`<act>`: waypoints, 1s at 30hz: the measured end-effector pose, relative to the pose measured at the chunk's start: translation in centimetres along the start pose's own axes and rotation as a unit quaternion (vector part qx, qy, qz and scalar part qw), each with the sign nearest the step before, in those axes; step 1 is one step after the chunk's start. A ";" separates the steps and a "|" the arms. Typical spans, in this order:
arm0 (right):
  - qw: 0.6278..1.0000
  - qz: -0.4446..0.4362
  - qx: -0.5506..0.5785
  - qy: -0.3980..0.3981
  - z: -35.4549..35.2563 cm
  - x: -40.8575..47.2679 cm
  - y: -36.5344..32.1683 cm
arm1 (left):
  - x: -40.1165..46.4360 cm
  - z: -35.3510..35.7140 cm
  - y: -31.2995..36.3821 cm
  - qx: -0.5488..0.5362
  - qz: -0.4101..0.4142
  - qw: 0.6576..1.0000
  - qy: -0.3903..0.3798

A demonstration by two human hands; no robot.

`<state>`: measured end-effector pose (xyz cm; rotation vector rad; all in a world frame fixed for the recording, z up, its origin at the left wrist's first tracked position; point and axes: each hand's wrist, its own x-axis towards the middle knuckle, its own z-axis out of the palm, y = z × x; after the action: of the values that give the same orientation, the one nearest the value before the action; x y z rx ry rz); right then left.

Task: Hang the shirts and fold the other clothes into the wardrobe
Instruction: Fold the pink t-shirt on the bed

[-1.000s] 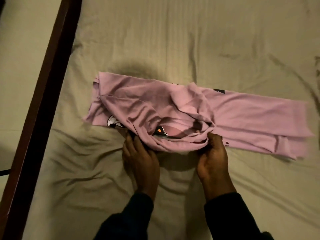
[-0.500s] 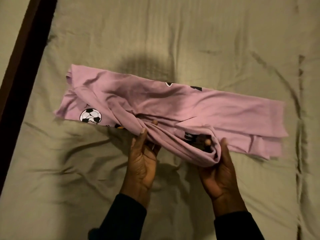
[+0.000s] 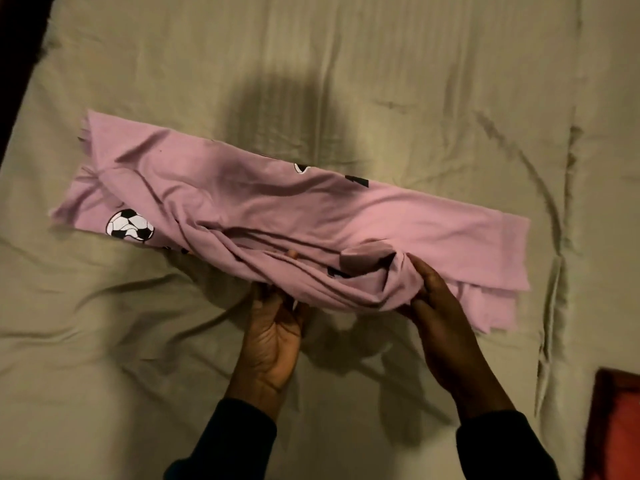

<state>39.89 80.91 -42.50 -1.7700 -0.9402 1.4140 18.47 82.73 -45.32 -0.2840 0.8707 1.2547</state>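
Since the last look my view has slid right: the dark bed frame [image 3: 15, 46] is now only a sliver at the far left, and a red-orange thing [image 3: 614, 424] has come in at the near right corner; I cannot tell what it is. The pink garment [image 3: 311, 216] lies across the bed as a long folded band, left end farther than the right, on the wrinkled beige sheet [image 3: 415, 81]. Its near edge is bunched and lifted higher than before. My left hand [image 3: 273, 341] sits palm up under that bunched edge, fingers tucked beneath the cloth with the thumb showing over the fold, so it grips the fabric. My right hand [image 3: 440, 327] has turned more onto its side and its fingers curl round the roll of cloth near the right half, holding it. A football print [image 3: 130, 226] shows at the left end, more exposed than a moment ago. The lifted fold hides most of both sets of fingertips, and a soft shadow falls on the sheet beyond the garment
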 end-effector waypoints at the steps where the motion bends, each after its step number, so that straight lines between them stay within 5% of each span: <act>1: 0.996 -0.014 -0.091 0.022 -0.3 0.4 0.0 | 0.2 0.5 0.1 0.006 0.016 1.000 0.008; 3: 0.987 -0.036 -0.139 0.072 -1.0 1.5 0.0 | 1.0 1.4 0.4 0.028 0.048 0.998 -0.011; 7: 0.987 0.085 0.082 0.106 -2.2 3.4 -2.2 | 3.2 4.0 0.6 0.115 0.097 0.989 0.012; 13: 0.980 0.196 0.006 -0.018 -4.7 4.2 -2.1 | 5.5 4.7 -0.9 0.169 0.146 0.968 0.111; 20: 0.982 0.185 -0.026 -0.038 -2.8 3.5 -1.5 | 5.3 4.1 -1.0 0.203 0.158 0.961 0.100; 24: 0.976 0.044 -0.204 0.057 0.0 2.9 1.2 | 5.2 4.3 -1.8 0.222 0.112 0.964 0.093; 27: 0.992 0.077 0.071 0.065 -0.9 2.8 0.6 | 5.1 4.4 -1.8 0.209 0.116 0.968 0.073; 29: 0.953 0.093 0.258 0.132 -2.5 2.8 0.3 | 5.1 4.2 -1.4 0.185 0.113 0.974 0.070; 30: 0.944 0.085 0.254 0.191 -3.1 2.7 0.4 | 5.2 4.0 -1.3 0.175 0.109 0.976 0.073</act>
<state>43.39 82.81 -43.57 -1.6581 -0.1929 1.2083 21.57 88.46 -46.68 0.0019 1.2566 1.2654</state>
